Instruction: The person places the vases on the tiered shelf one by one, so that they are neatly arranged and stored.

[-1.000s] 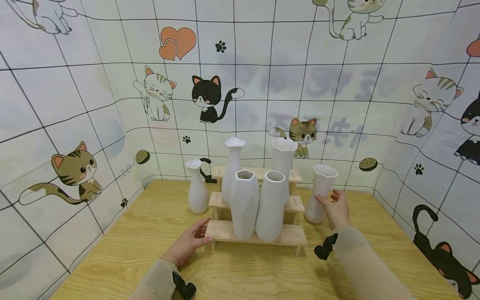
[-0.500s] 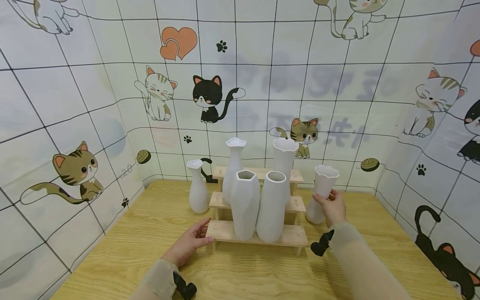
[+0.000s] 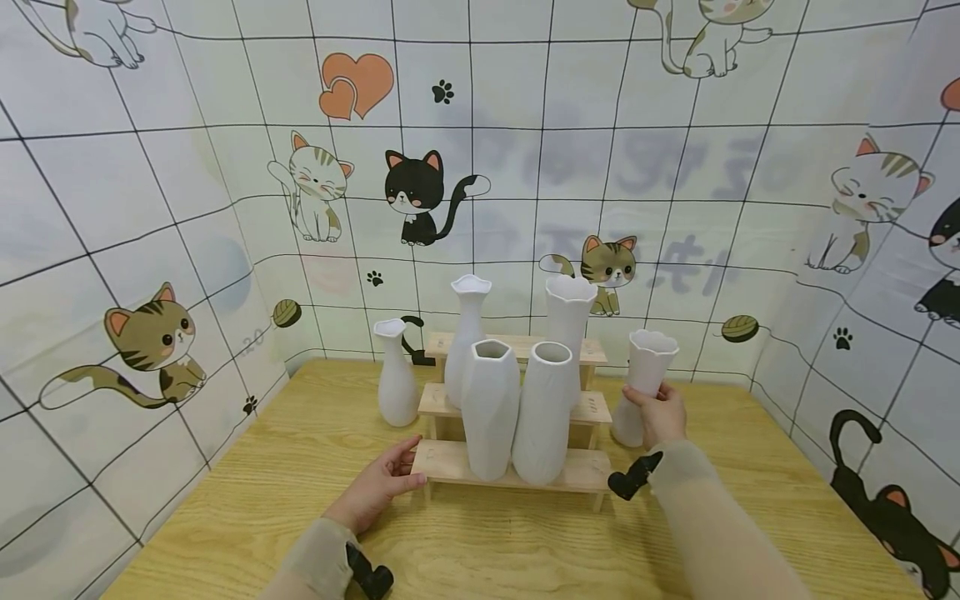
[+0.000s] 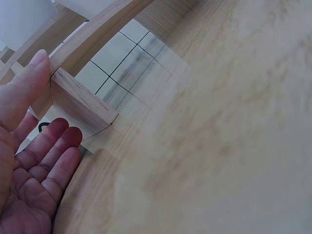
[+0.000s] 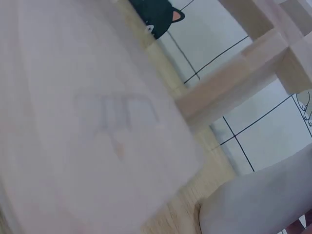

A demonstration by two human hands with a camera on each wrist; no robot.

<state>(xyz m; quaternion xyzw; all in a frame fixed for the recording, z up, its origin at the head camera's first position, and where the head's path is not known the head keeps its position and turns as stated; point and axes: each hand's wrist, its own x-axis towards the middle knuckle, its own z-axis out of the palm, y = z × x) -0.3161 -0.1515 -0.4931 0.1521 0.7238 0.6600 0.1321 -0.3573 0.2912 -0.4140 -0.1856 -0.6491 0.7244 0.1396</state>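
Note:
A three-step wooden stand stands mid-table. My left hand holds the left end of its lowest step, thumb at the front corner and index finger behind. In the left wrist view the other fingers hang loosely curled beside a stand leg. My right hand grips a white scallop-rimmed vase right of the stand, at its waist. The vase looks upright and appears to stand on the table. In the right wrist view its lower body shows beside the step board.
On the lowest step stand a faceted white vase and a textured one. Behind them rise a slim-necked vase and a wavy-rimmed vase. Another slim-necked vase stands on the table at left. A cat-printed cloth surrounds the table.
My right hand's fingers have closed around the vase, and its wrist has shifted slightly left and inward. The vase has hardly moved. My left hand stays at the stand's end.

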